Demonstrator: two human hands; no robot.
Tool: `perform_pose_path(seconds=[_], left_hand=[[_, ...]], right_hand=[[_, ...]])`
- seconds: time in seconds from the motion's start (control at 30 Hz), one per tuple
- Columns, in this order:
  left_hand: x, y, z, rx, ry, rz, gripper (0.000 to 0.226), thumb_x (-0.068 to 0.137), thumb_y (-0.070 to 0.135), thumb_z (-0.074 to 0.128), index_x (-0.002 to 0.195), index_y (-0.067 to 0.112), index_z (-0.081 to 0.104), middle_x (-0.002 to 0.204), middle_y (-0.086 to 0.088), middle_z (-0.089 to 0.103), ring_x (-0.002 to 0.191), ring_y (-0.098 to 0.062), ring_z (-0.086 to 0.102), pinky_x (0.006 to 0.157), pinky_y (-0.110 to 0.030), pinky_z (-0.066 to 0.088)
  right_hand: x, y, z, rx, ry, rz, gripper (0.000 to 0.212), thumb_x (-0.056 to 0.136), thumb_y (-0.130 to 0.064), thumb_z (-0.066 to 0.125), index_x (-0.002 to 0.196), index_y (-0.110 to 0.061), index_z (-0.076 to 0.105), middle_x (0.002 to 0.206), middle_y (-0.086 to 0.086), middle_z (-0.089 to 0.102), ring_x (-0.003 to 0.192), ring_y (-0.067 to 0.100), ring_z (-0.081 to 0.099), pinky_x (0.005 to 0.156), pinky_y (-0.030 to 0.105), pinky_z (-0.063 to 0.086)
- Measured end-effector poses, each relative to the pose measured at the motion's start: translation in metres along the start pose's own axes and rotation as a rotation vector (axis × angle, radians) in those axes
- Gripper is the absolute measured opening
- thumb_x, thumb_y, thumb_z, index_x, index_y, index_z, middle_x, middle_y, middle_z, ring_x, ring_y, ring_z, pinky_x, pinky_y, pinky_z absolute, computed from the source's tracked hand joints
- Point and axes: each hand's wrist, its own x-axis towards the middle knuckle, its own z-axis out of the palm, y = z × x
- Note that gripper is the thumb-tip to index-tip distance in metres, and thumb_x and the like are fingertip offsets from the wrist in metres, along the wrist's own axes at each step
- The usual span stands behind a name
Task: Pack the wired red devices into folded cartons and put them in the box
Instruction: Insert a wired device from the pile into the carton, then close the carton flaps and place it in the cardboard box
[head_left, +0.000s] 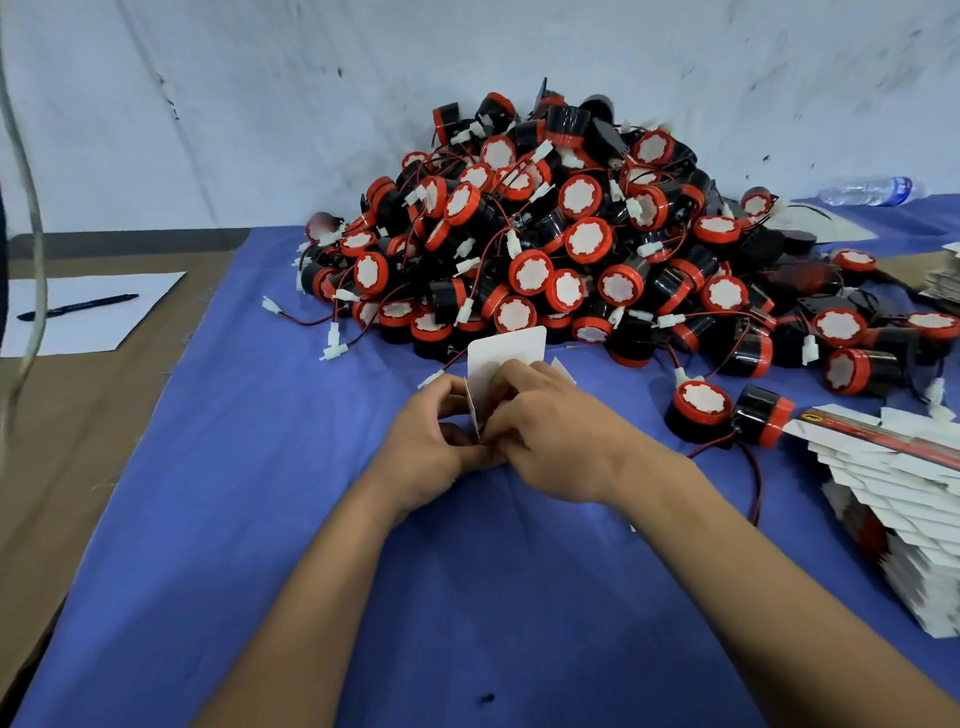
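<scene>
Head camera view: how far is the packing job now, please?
Done: no packed carton and no box is in view. In hand: the left hand and right hand grip one white cardboard carton, folding it. Left: the big pile of red-and-black wired devices and the stack of flat white cartons.

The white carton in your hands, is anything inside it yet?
Cannot tell: both hands, left hand and right hand, cover the carton; only its upright white flap shows.
</scene>
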Motion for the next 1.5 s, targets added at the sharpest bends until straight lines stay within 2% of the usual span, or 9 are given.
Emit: perform_pose_path(seconds=[0.1,0.27,0.43,0.63,0.87,1.0,1.13,1.33,1.5], left_hand=[[-0.003,0.0,-0.003,-0.039,-0.019,-0.012,0.051,0.078,0.006,0.089,0.12,0.019,0.063,0.116,0.006,0.074,0.099,-0.038,0.071,0.084,-0.044,0.063],[-0.001,-0.004,-0.011,-0.049,-0.047,-0.033,0.058,0.08,0.001,0.085,0.128,0.024,0.061,0.124,0.007,0.071,0.112,-0.018,0.069,0.094,-0.038,0.06],[-0.003,0.003,-0.014,-0.318,-0.113,-0.168,0.044,0.085,0.032,0.069,0.128,0.023,0.069,0.097,0.007,0.068,0.073,-0.005,0.056,0.054,-0.02,0.042],[-0.001,0.005,-0.003,-0.276,0.072,-0.187,0.016,0.099,0.026,0.068,0.114,0.031,0.073,0.085,0.004,0.069,0.066,-0.005,0.057,0.053,-0.02,0.045],[0.0,-0.004,0.018,-0.104,0.434,-0.01,0.026,0.086,-0.003,0.074,0.096,0.021,0.071,0.104,-0.001,0.074,0.097,-0.022,0.072,0.074,-0.04,0.063],[-0.005,-0.001,0.003,-0.166,0.2,-0.028,0.034,0.086,-0.01,0.067,0.101,0.018,0.078,0.112,0.0,0.076,0.08,-0.009,0.069,0.063,-0.019,0.054],[-0.006,-0.003,-0.02,-0.471,-0.054,-0.167,0.023,0.085,0.012,0.065,0.104,0.01,0.078,0.105,-0.006,0.072,0.087,-0.018,0.066,0.076,-0.028,0.059],[-0.004,-0.006,-0.013,0.115,0.071,0.092,0.023,0.081,0.022,0.089,0.094,0.019,0.07,0.114,0.013,0.071,0.07,-0.034,0.067,0.069,-0.048,0.062],[-0.005,-0.008,-0.012,0.245,0.031,0.12,0.059,0.081,0.017,0.088,0.134,0.032,0.065,0.115,0.004,0.066,0.072,-0.021,0.069,0.067,-0.022,0.059]], right_hand=[[0.0,0.0,-0.003,0.114,0.125,-0.088,0.02,0.099,-0.022,0.061,0.099,-0.024,0.081,0.12,-0.008,0.057,0.111,0.015,0.05,0.095,0.039,0.049],[-0.009,0.027,0.017,0.539,1.028,0.245,0.019,0.105,-0.02,0.053,0.107,-0.015,0.072,0.099,0.001,0.066,0.084,0.012,0.062,0.072,0.028,0.049],[0.002,0.032,0.043,1.013,0.408,0.491,0.033,0.106,-0.037,0.054,0.093,-0.013,0.073,0.065,0.002,0.066,0.049,0.013,0.055,0.044,0.03,0.044],[0.007,0.027,0.05,1.003,0.469,0.261,0.024,0.101,-0.013,0.065,0.123,-0.021,0.071,0.11,-0.01,0.076,0.103,0.008,0.072,0.087,0.035,0.061],[-0.003,0.038,0.046,0.807,0.231,-0.009,0.05,0.088,-0.013,0.08,0.134,-0.029,0.066,0.13,-0.014,0.063,0.117,-0.001,0.059,0.094,0.014,0.045],[-0.003,0.042,0.049,0.664,0.349,0.078,0.05,0.083,-0.017,0.085,0.13,-0.028,0.071,0.139,-0.009,0.059,0.121,0.003,0.057,0.095,0.017,0.05],[-0.002,0.048,0.051,0.522,0.354,0.082,0.049,0.087,-0.025,0.083,0.133,-0.031,0.069,0.147,-0.01,0.055,0.134,0.007,0.05,0.097,0.018,0.049],[-0.007,0.048,0.046,0.706,0.234,0.041,0.043,0.092,-0.055,0.069,0.132,-0.04,0.067,0.146,-0.016,0.052,0.134,0.0,0.049,0.106,0.027,0.047],[-0.004,0.042,0.051,0.52,0.396,0.016,0.042,0.089,-0.033,0.079,0.129,-0.02,0.073,0.128,-0.005,0.064,0.115,0.009,0.061,0.088,0.032,0.057]])
